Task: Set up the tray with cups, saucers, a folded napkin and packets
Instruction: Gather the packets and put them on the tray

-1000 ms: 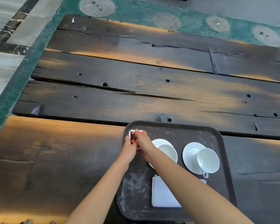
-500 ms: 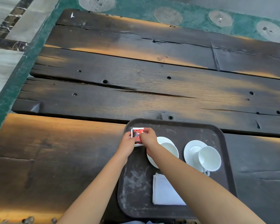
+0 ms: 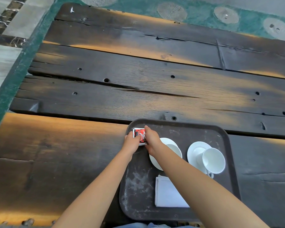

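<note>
Packets (image 3: 139, 136) — red, black and white — sitting in the tray's (image 3: 229, 162) far-left corner; my left hand (image 3: 131, 143) and right hand (image 3: 152, 140) are both pinching them, fingers closed on their edges — folded napkin (image 3: 168, 193) lying nearer me.

Left arm: bare forearm runs up from the lower left, angled toward the upper right.
Left hand (image 3: 132, 142): palm down, knuckles up, fingers curled and pinched at their tips, wrist about straight.
Right arm: bare forearm comes in from the lower right corner, slanting up and left, crossing closer to the camera than the left.
Right hand (image 3: 152, 139): palm turned down and left, index finger stretched forward, other fingers bent under.
Spacing: both hands close side by side, fingertips nearly meeting.
</note>
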